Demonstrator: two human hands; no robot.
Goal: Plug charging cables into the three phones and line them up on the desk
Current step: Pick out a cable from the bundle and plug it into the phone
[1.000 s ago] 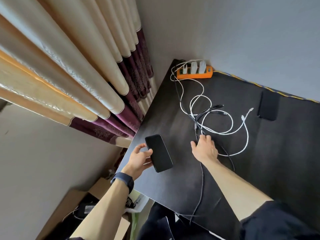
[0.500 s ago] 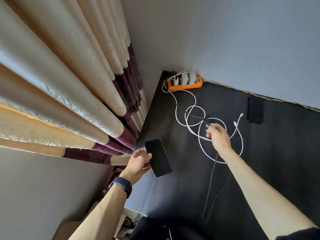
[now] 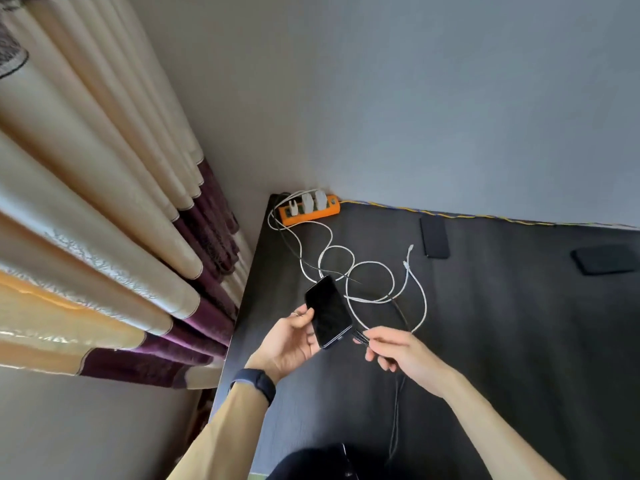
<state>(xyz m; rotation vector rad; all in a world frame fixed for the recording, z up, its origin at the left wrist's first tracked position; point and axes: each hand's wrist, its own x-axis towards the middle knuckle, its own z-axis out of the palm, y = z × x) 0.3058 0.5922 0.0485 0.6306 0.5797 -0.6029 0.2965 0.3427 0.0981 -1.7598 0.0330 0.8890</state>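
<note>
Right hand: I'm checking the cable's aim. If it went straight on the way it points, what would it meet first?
The right hand pinches the black cable, tip pointing left at the held phone. It would probably meet the phone's bottom edge first; depth unclear.

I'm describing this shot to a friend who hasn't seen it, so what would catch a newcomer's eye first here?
First, the two hands at the centre: the left hand holds a dark phone above the desk, and the right hand brings a black cable plug up to its lower end. Next, the orange power strip in the far corner, white cables looping from it. Two more phones lie flat near the wall.
</note>
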